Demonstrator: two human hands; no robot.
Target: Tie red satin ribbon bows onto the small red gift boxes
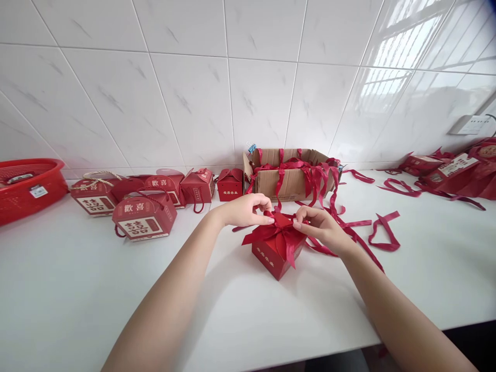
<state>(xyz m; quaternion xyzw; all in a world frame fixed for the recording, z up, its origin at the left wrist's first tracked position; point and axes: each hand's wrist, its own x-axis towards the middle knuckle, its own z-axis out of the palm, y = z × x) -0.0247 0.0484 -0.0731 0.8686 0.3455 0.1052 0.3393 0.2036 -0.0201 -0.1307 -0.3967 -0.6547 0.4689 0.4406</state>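
A small red gift box (271, 256) with gold lettering stands on the white counter (77, 289) in front of me. A dark red ribbon (279, 231) is tied in a bow across its top. My left hand (245, 209) pinches the ribbon at the bow's left side. On the right side, my right hand (321, 226) pinches the same ribbon. Both hands rest just above the box lid, fingers closed.
A cardboard box (290, 178) draped with red ribbons stands behind against the tiled wall. Loose ribbons (382, 235) lie to the right. Several red gift boxes (141, 219) line the left, beside a red basket (27, 188). More red boxes (457, 173) sit far right.
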